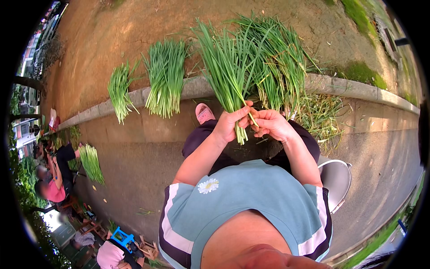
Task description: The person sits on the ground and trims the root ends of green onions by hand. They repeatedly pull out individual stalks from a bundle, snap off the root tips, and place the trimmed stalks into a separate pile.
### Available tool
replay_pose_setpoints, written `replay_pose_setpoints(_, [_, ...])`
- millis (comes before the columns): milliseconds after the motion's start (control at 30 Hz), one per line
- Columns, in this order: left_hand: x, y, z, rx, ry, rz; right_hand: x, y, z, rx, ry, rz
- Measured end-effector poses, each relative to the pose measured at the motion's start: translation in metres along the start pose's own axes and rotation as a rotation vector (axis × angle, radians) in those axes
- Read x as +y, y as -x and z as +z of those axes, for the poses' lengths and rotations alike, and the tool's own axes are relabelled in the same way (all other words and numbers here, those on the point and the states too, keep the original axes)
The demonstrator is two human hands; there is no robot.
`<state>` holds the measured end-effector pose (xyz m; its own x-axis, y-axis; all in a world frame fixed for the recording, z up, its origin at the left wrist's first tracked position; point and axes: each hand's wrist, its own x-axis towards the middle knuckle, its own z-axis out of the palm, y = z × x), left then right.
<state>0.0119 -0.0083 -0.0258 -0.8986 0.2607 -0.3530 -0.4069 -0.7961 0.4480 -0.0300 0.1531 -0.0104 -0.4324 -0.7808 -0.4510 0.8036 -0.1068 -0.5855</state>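
My left hand [231,123] is wrapped round a bundle of Chinese chives [225,76], near its pale cut ends. The long green leaves fan away from me over the kerb. Beside it, my right hand [275,125] pinches the lower end of a chive stalk [252,117] that slants across the bundle. Just beyond that hand lies a loose, messy pile of chives [280,67], with some yellowed leaves among the green. Trimmed scraps [323,119] lie heaped to the right of my knees.
Two neat chive bunches, a wide one [166,78] and a smaller one [120,92], lie across the stone kerb [345,87] at left. Another bunch [91,163] rests on the pavement. A pale bucket [336,184] stands by my right side. Several people sit far left, near a blue stool [122,236].
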Motion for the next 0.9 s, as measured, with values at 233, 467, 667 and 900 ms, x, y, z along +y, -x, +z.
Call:
replay_pose_setpoints(233, [0.006,0.001,0.010,0.077,-0.128,0.027,0.009,-0.010,-0.010,0.204,0.262,-0.215])
replay_pose_setpoints(467, [-0.002,-0.003,0.009,0.244,-0.312,0.205,0.009,-0.003,0.013,0.272,0.362,-0.279])
replay_pose_setpoints(667, [-0.004,-0.003,0.009,0.284,-0.363,0.227,0.018,-0.005,0.021,0.506,0.727,-0.410])
replay_pose_setpoints(900, [-0.019,-0.013,0.006,0.429,-0.135,0.253,0.018,-0.006,0.033,0.679,1.397,-0.738])
